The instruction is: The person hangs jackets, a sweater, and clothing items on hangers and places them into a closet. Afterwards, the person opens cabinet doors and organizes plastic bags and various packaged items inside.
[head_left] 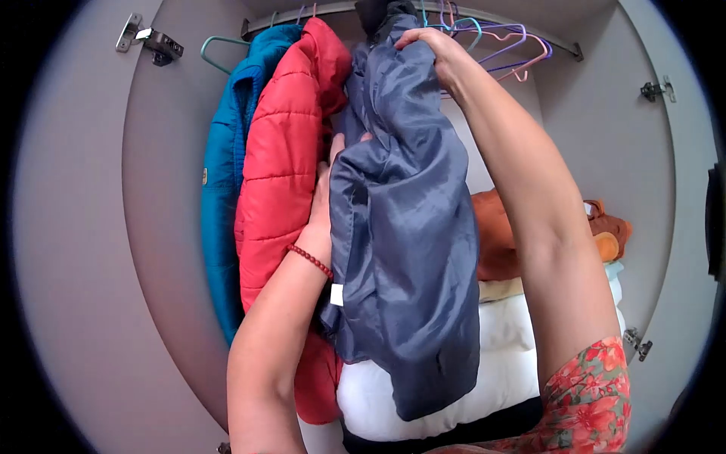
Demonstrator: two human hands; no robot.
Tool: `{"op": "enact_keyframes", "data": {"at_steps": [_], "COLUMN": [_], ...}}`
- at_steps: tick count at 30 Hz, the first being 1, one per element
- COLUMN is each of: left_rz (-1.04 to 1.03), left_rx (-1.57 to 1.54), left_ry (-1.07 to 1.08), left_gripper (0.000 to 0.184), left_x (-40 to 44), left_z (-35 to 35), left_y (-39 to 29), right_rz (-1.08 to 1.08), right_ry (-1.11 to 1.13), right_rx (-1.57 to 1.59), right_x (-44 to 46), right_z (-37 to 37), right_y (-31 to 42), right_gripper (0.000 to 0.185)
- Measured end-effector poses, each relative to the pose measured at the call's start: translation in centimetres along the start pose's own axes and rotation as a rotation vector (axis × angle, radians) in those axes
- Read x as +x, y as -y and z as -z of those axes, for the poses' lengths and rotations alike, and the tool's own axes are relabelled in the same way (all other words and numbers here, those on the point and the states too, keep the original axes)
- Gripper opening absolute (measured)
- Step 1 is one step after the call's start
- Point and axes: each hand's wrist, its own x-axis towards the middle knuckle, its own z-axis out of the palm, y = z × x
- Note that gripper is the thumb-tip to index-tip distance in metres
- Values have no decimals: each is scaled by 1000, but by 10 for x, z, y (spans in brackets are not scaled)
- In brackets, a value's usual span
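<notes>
"What is the grey-walled wardrobe [170,197] holding?"

"A shiny dark-blue fabric garment [416,227] is hanging beside a quilted red jacket [278,151], in front of puffy white fabric [370,405]."

"Held how?"

"The right hand [431,41] is pinching the garment's top; the left hand [324,200] is touching its side, fingers partly hidden, grip unclear."
</notes>
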Motion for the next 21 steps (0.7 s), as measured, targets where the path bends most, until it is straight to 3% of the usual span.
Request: {"op": "enact_keyframes", "data": {"at_steps": [4,5,7,8,10,11,14,17,20,21], "left_rz": [-69,-64,322,326,478,327,341,412,423,427], "left_rx": [167,157,-584,-591,-941,-618,-694,-781,-787,-778], "left_ry": [-9,-14,117,119,127,160,190,234,265,274], "left_gripper": [63,63,52,52,45,44,48,55,55,54], "left_x": [7,3,-6,-7,-4,5,1,-5,0,4], "left_z": [8,9,10,11,12,15,25,17,18,18], "left_y": [18,20,18,7,-9,14,40,9,3,6], "right_rz": [68,-7,-19,-19,46,21,2,-190,-124,-40], "right_ry": [-11,-34,-45,-50,-92,-95,-103,119,147,-74], "right_rx": [-76,-50,-32,-12,-32,-52,-85,-188,-158,-180], "right_x": [30,37,47,47,47,50,70,93,90,75], "right_z": [-7,-8,-8,-7,-4,-7,-17,11,8,-2], "right_y": [-4,-4,-4,-3,1,3,-6,-8,-8,-12], "right_gripper": [10,11,11,11,10,9,8,8,9,32]}}
